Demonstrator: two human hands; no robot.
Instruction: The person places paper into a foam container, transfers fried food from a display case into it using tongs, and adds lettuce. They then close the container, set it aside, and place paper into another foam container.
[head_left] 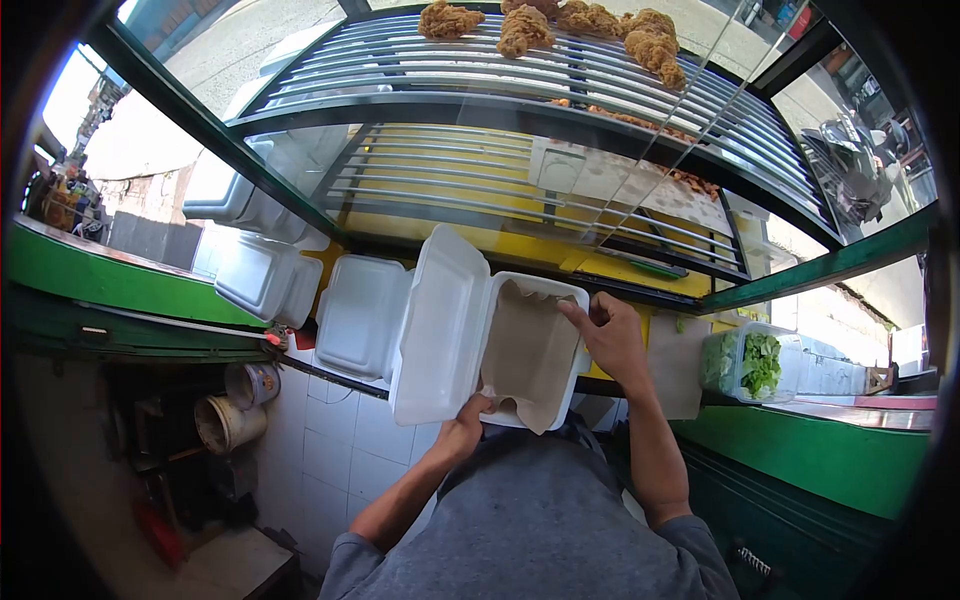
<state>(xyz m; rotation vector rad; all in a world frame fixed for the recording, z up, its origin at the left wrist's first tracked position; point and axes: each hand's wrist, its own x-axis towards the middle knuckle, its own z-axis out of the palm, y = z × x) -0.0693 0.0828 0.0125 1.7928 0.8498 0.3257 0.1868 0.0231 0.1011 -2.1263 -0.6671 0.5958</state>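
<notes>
An open white foam takeaway box (578,395) is in front of my body, its lid (440,340) folded out to the left. Brown paper (525,345) lines its base, with uneven edges standing up along the walls. My left hand (462,432) grips the box's near edge by the hinge, thumb on top. At the far right corner, my right hand (612,335) has curled fingers, with thumb and forefinger closed at the paper's edge and the rim. Whether it pinches paper alone or the rim too is hard to see.
Fried chicken pieces (525,30) lie on the upper wire rack (400,75). Stacked foam boxes (360,310) stand to the left. At the right is a clear tub of lettuce (760,365), beside brown paper sheets (680,385). Green frame bars (770,275) surround the counter.
</notes>
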